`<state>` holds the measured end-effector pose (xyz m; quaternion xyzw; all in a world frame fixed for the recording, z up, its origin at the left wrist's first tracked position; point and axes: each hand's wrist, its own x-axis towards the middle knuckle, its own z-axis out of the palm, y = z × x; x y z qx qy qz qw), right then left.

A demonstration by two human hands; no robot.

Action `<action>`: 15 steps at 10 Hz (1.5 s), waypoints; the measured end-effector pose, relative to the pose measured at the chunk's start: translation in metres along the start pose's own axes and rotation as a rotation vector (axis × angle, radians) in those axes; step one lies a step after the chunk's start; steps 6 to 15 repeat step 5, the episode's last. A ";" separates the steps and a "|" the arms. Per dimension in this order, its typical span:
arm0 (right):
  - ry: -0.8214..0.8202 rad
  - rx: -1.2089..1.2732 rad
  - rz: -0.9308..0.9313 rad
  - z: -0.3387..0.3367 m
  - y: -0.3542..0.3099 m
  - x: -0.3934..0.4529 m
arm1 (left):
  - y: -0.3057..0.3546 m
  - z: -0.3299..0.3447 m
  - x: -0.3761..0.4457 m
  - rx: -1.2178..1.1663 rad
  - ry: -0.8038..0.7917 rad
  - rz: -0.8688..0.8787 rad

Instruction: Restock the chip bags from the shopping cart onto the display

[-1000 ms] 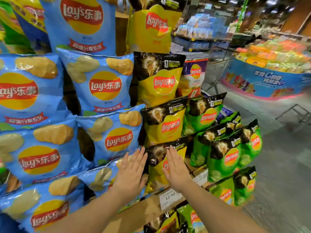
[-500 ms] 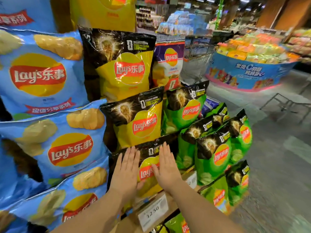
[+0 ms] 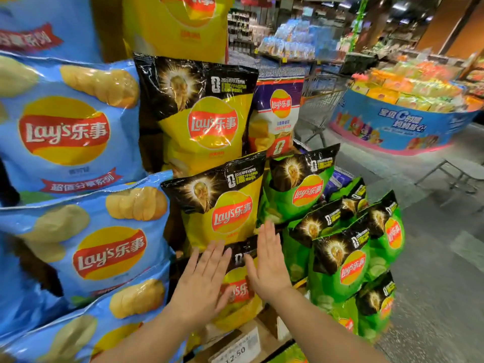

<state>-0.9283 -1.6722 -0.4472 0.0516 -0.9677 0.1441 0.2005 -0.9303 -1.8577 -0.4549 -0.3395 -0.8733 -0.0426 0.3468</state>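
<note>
A yellow-and-black chip bag [image 3: 239, 289] leans on the lowest visible tier of the display. My left hand [image 3: 203, 280] lies flat on its left side, fingers spread. My right hand [image 3: 269, 263] lies flat on its right side, fingertips reaching the green bag above. Neither hand grips the bag. More yellow bags [image 3: 225, 203] stand stacked above it. Big blue bags [image 3: 86, 242] fill the left of the display, green bags [image 3: 340, 260] the right. A shopping cart [image 3: 323, 100] stands far back, behind the display.
A price tag reading 12.50 [image 3: 235, 349] sits on the cardboard shelf edge [image 3: 251, 328] below my hands. A round blue promo stand [image 3: 400, 121] with snacks stands at the back right. Grey floor [image 3: 440, 258] stretches along the right, with a metal frame [image 3: 455, 176] on it.
The view has shifted closer and rightward along the display. Both hands stay flat on the low yellow bag and have slid slightly up it, the right one further.
</note>
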 end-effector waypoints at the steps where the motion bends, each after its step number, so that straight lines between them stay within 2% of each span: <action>1: 0.057 -0.028 0.000 -0.024 -0.014 0.052 | -0.017 -0.003 0.048 0.109 0.050 0.014; 3: -0.258 -0.159 -0.129 -0.048 -0.032 0.106 | -0.070 -0.006 0.093 0.248 -0.150 0.143; 5: -0.427 -0.087 -0.168 -0.086 -0.022 0.107 | -0.042 -0.039 0.108 0.256 -0.387 0.169; 15: -0.427 -0.087 -0.168 -0.086 -0.022 0.107 | -0.042 -0.039 0.108 0.256 -0.387 0.169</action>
